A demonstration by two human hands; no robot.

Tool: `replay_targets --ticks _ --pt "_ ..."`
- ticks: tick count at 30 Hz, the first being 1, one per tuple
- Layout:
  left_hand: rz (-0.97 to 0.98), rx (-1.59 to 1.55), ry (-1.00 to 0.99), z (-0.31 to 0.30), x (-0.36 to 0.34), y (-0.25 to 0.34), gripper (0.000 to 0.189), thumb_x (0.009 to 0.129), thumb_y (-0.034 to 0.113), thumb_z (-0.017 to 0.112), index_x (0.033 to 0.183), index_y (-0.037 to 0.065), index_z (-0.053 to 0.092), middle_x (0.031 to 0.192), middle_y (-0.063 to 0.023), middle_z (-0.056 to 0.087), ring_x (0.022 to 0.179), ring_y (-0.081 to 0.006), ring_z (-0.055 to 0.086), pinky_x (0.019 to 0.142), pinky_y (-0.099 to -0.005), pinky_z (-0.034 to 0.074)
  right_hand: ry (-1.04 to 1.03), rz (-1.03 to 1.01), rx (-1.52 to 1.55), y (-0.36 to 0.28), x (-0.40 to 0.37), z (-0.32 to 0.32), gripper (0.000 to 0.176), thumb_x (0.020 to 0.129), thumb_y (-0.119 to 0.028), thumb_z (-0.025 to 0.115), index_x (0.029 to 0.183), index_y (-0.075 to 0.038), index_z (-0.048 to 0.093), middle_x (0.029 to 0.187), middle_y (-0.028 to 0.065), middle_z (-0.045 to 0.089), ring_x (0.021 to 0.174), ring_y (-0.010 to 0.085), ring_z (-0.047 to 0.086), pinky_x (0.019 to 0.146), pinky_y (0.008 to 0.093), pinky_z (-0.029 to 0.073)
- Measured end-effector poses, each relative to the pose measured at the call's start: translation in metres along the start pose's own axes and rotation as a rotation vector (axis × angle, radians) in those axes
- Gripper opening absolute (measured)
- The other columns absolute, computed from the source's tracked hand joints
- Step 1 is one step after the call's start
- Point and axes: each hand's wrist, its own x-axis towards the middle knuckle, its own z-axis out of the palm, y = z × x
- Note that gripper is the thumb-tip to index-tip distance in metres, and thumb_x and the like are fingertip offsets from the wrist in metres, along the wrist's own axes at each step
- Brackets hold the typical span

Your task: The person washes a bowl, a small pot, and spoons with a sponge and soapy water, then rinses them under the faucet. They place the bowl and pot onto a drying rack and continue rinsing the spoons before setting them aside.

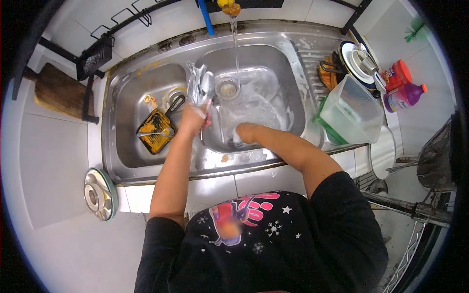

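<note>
Gripping cutlery [198, 85], left hand [194, 118] closed, over sink [146, 163] divider. Right hand [243, 133] in soapy right basin, pose unclear. Tap [229, 7] running. White tiled surface [58, 146]: pan [156, 129] in left basin, tub [354, 110] and plates [354, 61] at right edge.

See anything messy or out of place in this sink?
Yes: a square pan caked with yellow-orange residue lies in the left basin, a spoon across it, beside the left hand gripping soapy cutlery. Orange smears also mark the sink rim behind.

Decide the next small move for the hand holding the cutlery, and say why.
Probably shift the cutlery in the left hand rightward under the stream: the pieces look soapy, and the running water falls just beside them, into the basin where the right hand rests.
</note>
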Motion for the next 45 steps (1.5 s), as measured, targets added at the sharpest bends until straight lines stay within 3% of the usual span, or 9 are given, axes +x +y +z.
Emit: replay_targets --ticks 8,17,20,24,27,29,31,39,45 --pt "0.054 -0.242 0.018 0.022 0.001 -0.004 0.021 0.084 0.021 0.053 0.092 0.001 0.049 0.061 -0.0083 0.053 0.045 -0.0186 0.054 0.036 -0.0269 0.04 0.144 0.12 0.072 0.043 0.016 0.018 0.019 0.064 -0.011 0.061 0.08 -0.001 0.064 0.088 0.0173 0.061 0.085 0.0284 0.059 0.075 0.0357 0.046" --pt "0.064 0.087 -0.014 0.023 -0.002 -0.002 0.021 0.084 0.021 0.054 0.085 0.0 0.053 0.057 -0.0095 0.054 0.046 -0.0185 0.056 0.036 -0.0288 0.043 0.127 0.267 -0.031 0.029 0.013 0.015 0.025 0.066 -0.009 0.056 0.089 -0.001 0.061 0.095 0.0181 0.06 0.089 0.0305 0.058 0.076 0.0379 0.047" --pt "-0.033 -0.313 -0.025 0.031 0.005 -0.015 0.021 0.084 0.02 0.053 0.091 0.0 0.05 0.062 -0.0107 0.057 0.049 -0.0205 0.058 0.036 -0.0301 0.042 0.312 0.37 -0.059 0.054 0.033 0.018 0.027 0.066 -0.009 0.058 0.091 0.001 0.059 0.09 0.0177 0.061 0.084 0.0276 0.06 0.073 0.036 0.048" --pt "-0.033 -0.316 0.1 0.051 0.022 -0.034 0.02 0.082 0.014 0.052 0.099 0.003 0.05 0.08 -0.0131 0.06 0.058 -0.0236 0.06 0.043 -0.0337 0.047 0.611 0.223 1.613 0.056 0.034 -0.041 0.029 0.069 -0.01 0.063 0.093 0.004 0.056 0.082 0.013 0.061 0.069 0.0239 0.06 0.059 0.035 0.049" --pt "0.472 0.397 0.215 0.066 0.049 -0.066 0.017 0.078 0.013 0.055 0.094 0.005 0.053 0.075 -0.0105 0.06 0.053 -0.0195 0.057 0.038 -0.031 0.042 0.919 0.366 1.801 0.03 0.042 -0.068 0.029 0.068 -0.006 0.066 0.093 0.003 0.055 0.081 0.0117 0.059 0.065 0.0242 0.06 0.055 0.0352 0.049" --pt "0.119 -0.349 0.055 0.085 0.015 -0.021 0.016 0.077 0.014 0.055 0.089 0.003 0.057 0.066 -0.01 0.058 0.044 -0.0161 0.052 0.034 -0.0285 0.037 1.205 0.247 1.823 0.032 0.062 -0.058 0.03 0.065 -0.002 0.067 0.093 0.004 0.055 0.08 0.0108 0.059 0.064 0.0223 0.059 0.054 0.0343 0.049" --pt "0.116 -0.271 0.074 0.09 0.004 -0.011 0.015 0.079 0.015 0.052 0.088 0.003 0.056 0.06 -0.0082 0.055 0.041 -0.015 0.049 0.033 -0.0279 0.035 1.356 0.123 1.861 0.01 0.046 -0.072 0.027 0.068 -0.002 0.066 0.092 0.004 0.056 0.08 0.0109 0.059 0.062 0.0218 0.059 0.052 0.0344 0.049" --pt "-0.006 -0.36 -0.135 0.079 -0.008 0.004 0.027 0.085 0.028 0.051 0.076 0.003 0.05 0.05 -0.001 0.039 0.037 -0.0094 0.033 0.034 -0.0244 0.028 1.028 0.065 2.293 0.021 0.016 -0.096 0.026 0.069 -0.003 0.064 0.093 0.0 0.055 0.081 0.0079 0.058 0.066 0.0193 0.057 0.057 0.0301 0.047" --pt "0.063 -0.312 -0.241 0.078 -0.009 0.007 0.023 0.085 0.023 0.051 0.076 0.002 0.051 0.049 -0.0012 0.04 0.037 -0.0095 0.033 0.035 -0.0246 0.027 1.241 0.054 2.19 0.038 0.013 -0.105 0.026 0.066 0.001 0.065 0.091 -0.002 0.057 0.08 0.0071 0.059 0.067 0.0196 0.058 0.058 0.0306 0.046"
